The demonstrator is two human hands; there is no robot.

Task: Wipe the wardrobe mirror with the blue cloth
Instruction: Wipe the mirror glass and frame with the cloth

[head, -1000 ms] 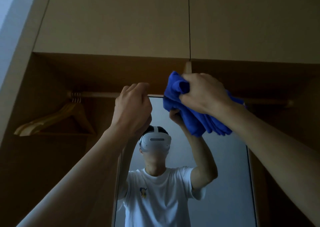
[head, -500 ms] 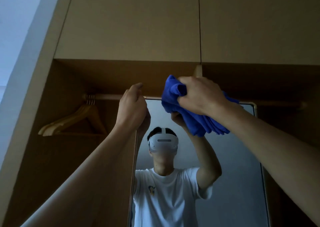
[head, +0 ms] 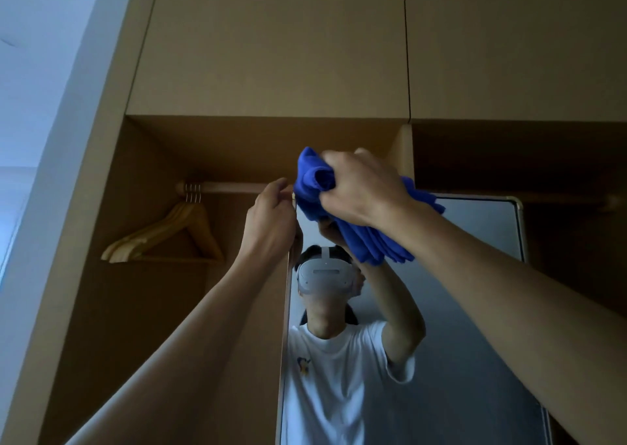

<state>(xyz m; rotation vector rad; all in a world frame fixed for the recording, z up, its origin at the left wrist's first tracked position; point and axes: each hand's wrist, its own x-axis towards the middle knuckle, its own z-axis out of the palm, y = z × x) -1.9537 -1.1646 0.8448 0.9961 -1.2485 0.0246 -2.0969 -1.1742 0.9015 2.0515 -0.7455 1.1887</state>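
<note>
The tall wardrobe mirror (head: 475,309) stands in front of me with a thin pale frame, and my reflection fills its lower left. My right hand (head: 359,186) clutches the bunched blue cloth (head: 359,241) and presses it against the glass at the mirror's top left corner. Folds of the cloth hang down below the hand. My left hand (head: 271,220) grips the mirror's upper left edge just beside the cloth, fingers curled over the frame.
A wooden clothes rail (head: 234,187) runs across the open wardrobe behind the mirror's top, with wooden hangers (head: 166,237) hanging at its left end. Closed upper cabinet doors (head: 271,44) sit above. A pale wall (head: 40,105) lies to the left.
My view has tilted up and shifted, so the mirror sits further right. The right hand with the cloth moved left towards the mirror's top left corner. The left hand kept its hold on the frame.
</note>
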